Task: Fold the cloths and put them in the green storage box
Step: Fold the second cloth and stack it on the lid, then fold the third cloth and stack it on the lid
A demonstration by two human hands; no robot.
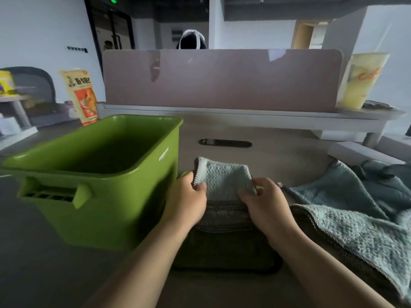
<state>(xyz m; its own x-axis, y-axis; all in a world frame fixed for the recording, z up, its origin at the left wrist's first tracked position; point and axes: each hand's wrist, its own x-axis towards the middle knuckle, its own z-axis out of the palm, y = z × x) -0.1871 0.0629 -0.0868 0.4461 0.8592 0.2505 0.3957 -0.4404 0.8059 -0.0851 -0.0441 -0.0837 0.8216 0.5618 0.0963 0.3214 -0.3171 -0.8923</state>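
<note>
A pale blue-grey folded cloth [224, 177] with a dark dotted hem is held above the table between both hands. My left hand [189, 198] grips its left edge and my right hand [266, 203] pinches its right edge. The green storage box [133, 187] stands open on the left, right beside my left hand; I see nothing inside it. Below the held cloth lies a dark, flat rectangular thing [224, 247], possibly the box's lid. More teal and pale cloths [360, 210] lie loose in a heap on the right.
A pinkish desk divider [222, 78] stands across the back of the table. A dark cable slot [225, 143] sits mid-table. A yellow bag [362, 81] stands back right and an orange snack bag [81, 96] back left. A person's head shows behind the divider.
</note>
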